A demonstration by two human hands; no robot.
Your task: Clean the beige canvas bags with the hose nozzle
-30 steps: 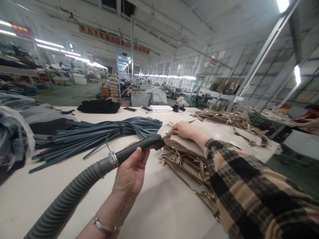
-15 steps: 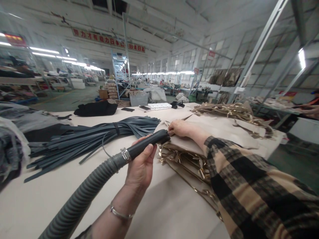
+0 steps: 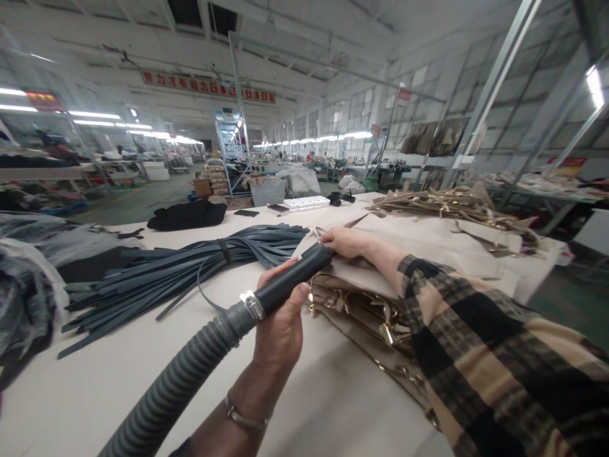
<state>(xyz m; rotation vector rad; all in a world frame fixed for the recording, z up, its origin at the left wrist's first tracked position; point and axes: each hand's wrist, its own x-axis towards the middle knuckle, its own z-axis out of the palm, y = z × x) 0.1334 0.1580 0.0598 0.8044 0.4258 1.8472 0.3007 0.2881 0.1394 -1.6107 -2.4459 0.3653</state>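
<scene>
My left hand (image 3: 280, 330) is wrapped round the black nozzle (image 3: 292, 279) of a ribbed grey hose (image 3: 190, 371), just past its metal clamp. The nozzle tilts up and to the right, its tip close to the fingers of my right hand (image 3: 346, 242). Those fingers are pinched together over the beige top piece of a stack of bags (image 3: 352, 308) with gold metal fittings. Whatever sits between them is too small and partly hidden to name. A tied bundle of dark grey straps (image 3: 190, 266) lies left of the nozzle.
More beige pieces with gold fittings (image 3: 438, 206) are heaped at the back right of the table (image 3: 143, 374). A folded black item (image 3: 186, 214), a phone-like slab (image 3: 246, 213) and a white packet (image 3: 306, 203) lie along the far edge. Clear plastic wrapping (image 3: 28, 273) stands at left.
My left hand and the nozzle have shifted slightly to the right, closer against my right hand. The view has turned a little. Right fingers stay at about the same spot.
</scene>
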